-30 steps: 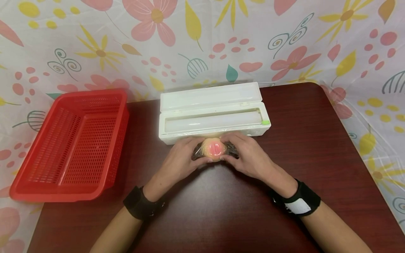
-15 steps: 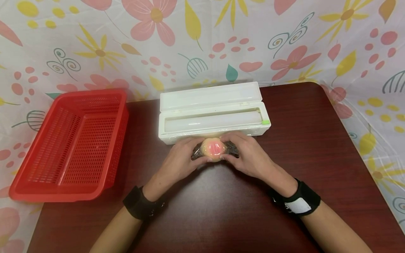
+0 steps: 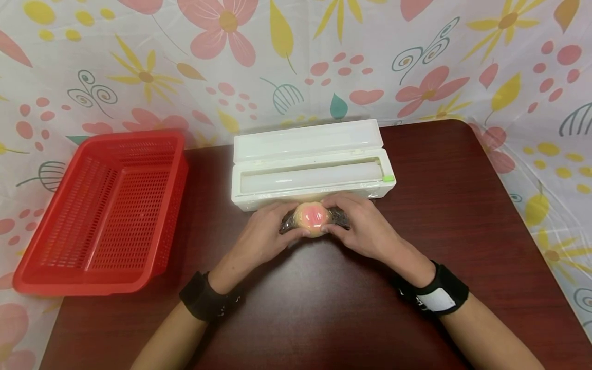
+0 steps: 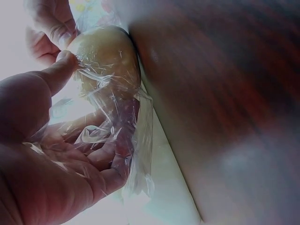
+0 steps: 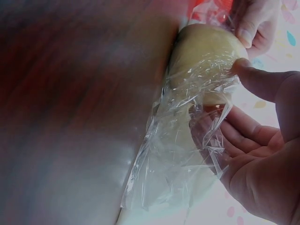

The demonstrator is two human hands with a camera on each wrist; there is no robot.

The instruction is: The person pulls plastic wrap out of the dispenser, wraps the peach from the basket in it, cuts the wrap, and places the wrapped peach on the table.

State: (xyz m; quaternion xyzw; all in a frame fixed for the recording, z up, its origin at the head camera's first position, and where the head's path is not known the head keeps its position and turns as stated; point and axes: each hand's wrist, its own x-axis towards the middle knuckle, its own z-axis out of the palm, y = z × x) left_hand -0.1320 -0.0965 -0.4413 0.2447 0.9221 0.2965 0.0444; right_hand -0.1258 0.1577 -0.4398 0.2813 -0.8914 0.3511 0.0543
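A pale yellow peach with a pink top sits on the table right in front of the white cling film box. Clear cling film covers it and spreads loosely to both sides. From the left, my left hand grips the peach through the film, thumb at its near side and fingers toward the far side. My right hand grips it the same way from the right. In both wrist views crumpled film lies over the curled fingers, and the thumb tips press the peach.
The box's lid stands open, with a film roll inside and a green slider at its right end. At the left stands a red perforated basket. A floral cloth hangs behind the dark table.
Both hands keep their place around the peach. The film over its pink top looks smoother and tighter than a second ago.
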